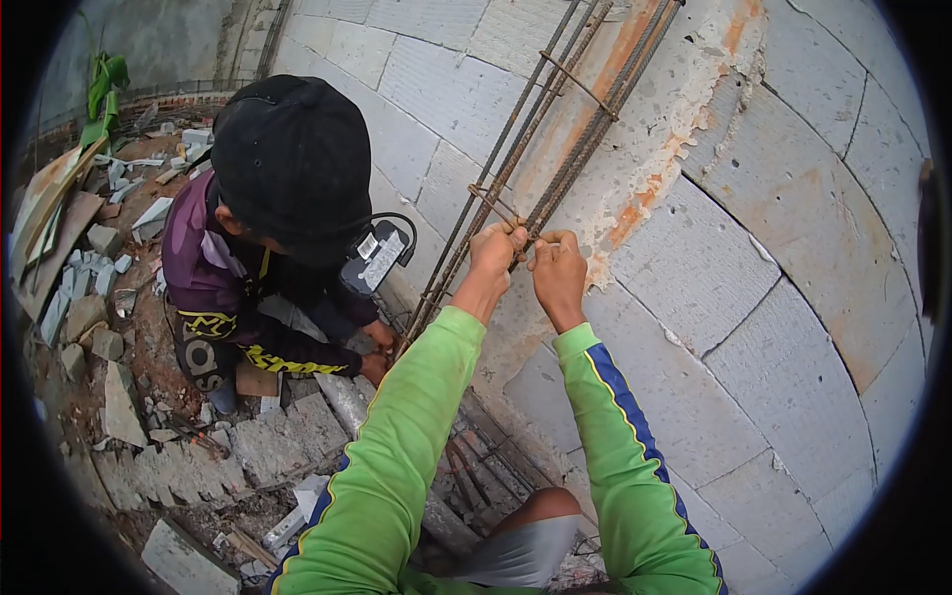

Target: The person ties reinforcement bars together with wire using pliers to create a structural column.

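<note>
A column cage of rusty steel rebar (585,134) runs diagonally up along the block wall, with thin bent stirrups (578,84) around its bars. My left hand (493,254) is closed at the cage, fingertips pinched beside a bar just below a stirrup. Close by, my right hand (557,278) has its fingers curled against the same bar from the other side. Whatever lies between the fingertips is too small to make out. Both of my forearms wear bright green sleeves.
A co-worker in a black cap (293,164) crouches at left, hands (377,352) at the cage's lower end. The grey block wall (694,268) rises at right. Broken blocks (94,273), boards (59,213) and a rough concrete ledge (228,456) cover the left side.
</note>
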A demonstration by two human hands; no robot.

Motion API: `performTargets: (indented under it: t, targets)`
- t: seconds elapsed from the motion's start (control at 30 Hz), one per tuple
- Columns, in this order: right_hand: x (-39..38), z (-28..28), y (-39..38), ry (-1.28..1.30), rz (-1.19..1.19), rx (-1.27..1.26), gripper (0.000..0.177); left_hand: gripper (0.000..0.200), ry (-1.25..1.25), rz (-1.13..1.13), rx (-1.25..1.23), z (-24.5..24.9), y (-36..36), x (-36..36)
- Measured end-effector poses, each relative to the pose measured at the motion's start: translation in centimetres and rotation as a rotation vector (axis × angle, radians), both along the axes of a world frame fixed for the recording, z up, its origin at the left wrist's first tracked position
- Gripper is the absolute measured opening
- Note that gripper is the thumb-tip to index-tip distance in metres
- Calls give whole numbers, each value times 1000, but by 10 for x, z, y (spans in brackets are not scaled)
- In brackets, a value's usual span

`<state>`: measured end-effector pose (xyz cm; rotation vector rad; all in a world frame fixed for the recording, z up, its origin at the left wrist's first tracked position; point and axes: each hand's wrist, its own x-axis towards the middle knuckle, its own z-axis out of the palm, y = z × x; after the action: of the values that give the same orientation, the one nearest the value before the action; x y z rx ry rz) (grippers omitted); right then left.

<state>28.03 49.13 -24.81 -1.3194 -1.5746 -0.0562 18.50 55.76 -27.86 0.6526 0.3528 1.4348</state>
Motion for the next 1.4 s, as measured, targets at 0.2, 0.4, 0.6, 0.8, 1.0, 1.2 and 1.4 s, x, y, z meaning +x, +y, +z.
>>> performTargets:
  t: [0.2, 0.4, 0.6, 0.8, 1.0, 1.2, 1.4]
  targets:
    - [-6, 29, -18, -252, 74, -210, 58, 11, -38, -2, -13, 5, -2, -2]
    - [-9, 44, 10, -386, 248, -285, 39, 17, -109, 14, 10, 0, 6, 1]
    - [-7, 27, 10, 29, 401, -287, 27, 21, -49, -64, 50, -2, 1, -6]
    - [-10, 9, -1, 544, 521, -323, 25, 24, -7, -125, 18, 2, -1, -15]
    - [-1, 0, 8, 593, 541, -266, 22, 27, -48, -163, 12, -8, 24, -10]
    - [17, -9, 6, -28, 385, 49, 22, 25, 46, -94, -89, 5, 14, -13]
    - [6, -5, -35, -35, 35, -4, 22, 23, 121, -59, -57, 15, 6, -12]
